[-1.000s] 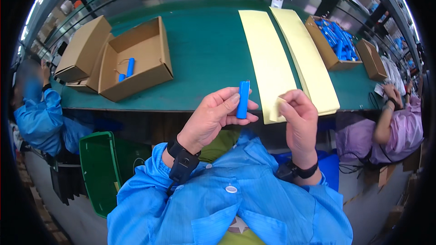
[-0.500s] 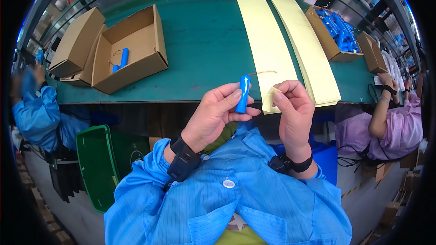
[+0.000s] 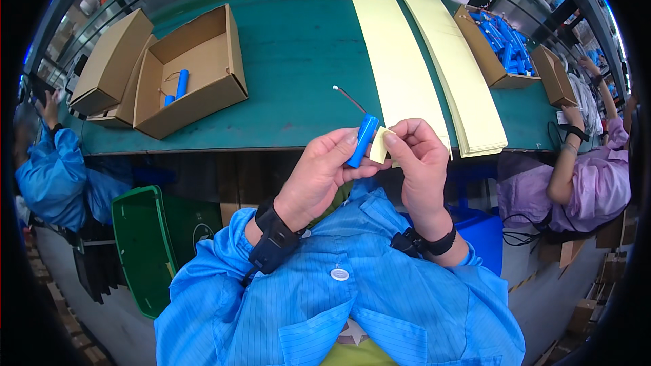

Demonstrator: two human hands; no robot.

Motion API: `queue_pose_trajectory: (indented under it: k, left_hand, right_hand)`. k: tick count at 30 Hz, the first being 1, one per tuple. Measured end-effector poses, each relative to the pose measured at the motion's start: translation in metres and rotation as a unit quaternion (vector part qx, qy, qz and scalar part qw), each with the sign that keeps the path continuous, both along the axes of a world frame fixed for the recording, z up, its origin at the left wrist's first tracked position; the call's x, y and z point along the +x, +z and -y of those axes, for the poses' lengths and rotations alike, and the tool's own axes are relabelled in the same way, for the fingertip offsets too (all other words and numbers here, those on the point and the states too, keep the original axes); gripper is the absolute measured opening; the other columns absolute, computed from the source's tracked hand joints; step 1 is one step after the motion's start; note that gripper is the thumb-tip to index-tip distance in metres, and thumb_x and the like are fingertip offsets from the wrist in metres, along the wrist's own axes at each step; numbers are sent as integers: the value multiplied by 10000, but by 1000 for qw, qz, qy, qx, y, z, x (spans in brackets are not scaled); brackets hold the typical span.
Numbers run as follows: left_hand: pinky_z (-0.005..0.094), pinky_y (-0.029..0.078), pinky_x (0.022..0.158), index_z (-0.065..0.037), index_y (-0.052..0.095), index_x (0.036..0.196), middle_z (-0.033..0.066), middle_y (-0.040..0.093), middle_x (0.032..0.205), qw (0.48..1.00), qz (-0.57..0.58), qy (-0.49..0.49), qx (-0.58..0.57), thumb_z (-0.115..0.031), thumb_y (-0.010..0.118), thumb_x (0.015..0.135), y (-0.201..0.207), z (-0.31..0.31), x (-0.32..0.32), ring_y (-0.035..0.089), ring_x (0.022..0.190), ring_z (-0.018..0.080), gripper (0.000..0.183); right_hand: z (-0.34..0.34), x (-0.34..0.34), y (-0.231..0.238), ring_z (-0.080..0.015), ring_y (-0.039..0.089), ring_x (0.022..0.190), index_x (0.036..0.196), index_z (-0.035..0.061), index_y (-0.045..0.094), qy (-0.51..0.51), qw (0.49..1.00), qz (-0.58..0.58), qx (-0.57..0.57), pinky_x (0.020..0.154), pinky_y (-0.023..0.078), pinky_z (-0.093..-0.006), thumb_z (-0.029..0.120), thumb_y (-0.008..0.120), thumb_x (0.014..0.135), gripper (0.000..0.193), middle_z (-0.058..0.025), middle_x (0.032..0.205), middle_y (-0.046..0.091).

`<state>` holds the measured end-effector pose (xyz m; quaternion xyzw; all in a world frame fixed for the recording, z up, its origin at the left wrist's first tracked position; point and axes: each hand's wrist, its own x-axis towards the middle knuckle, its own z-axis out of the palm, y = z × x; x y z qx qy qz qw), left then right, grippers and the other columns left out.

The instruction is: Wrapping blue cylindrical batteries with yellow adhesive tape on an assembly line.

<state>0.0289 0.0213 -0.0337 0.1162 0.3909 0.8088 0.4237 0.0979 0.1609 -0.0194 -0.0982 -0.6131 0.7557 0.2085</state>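
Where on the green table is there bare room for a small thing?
The widest bare patch of table lies between the open box and the yellow sheet; the wire of the blue cylinder overlaps its near right part in view. Only a narrow strip shows between sheet and yellow stack. Crowded: the right end, with parts box and small box.

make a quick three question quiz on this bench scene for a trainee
1. Which hand holds the wired blue cylinder?
2. How many blue cylinders show in the open box at left: a) two, b) five, c) nine?
3. True or false: the right hand pinches a small yellow piece.

Key: 1. The left hand. 2. a. 3. True.
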Motion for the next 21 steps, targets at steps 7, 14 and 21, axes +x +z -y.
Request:
queue_pose_trajectory:
  k: [7, 14, 21]
  left_hand:
    - [281, 538, 839, 30, 478, 1203, 112, 597, 1066, 1000, -4, 8, -8, -249, 453, 967, 3, -3, 5, 628, 954, 181, 366]
    - [273, 529, 855, 22, 475, 1195, 92, 574, 1083, 999, -8, 22, -24, -247, 437, 974, 5, -4, 8, 609, 960, 156, 351]
    - [259, 526, 837, 19, 481, 1179, 80, 579, 1080, 999, -10, 27, -16, -231, 462, 966, 8, -6, 10, 602, 955, 135, 328]
  right_hand:
    - [7, -3, -6, -35, 535, 667, 894, -7, 533, -31, 999, 16, 21, 574, 470, -158, 57, 604, 866, 99, -26, 799, 567]
    - [9, -4, -8, -39, 530, 657, 873, -4, 532, -59, 997, 17, 41, 570, 452, -171, 52, 609, 860, 96, -25, 782, 568]
    - [9, -6, -12, -50, 528, 673, 859, -5, 537, -71, 995, 11, 64, 598, 450, -204, 39, 614, 847, 90, -17, 778, 573]
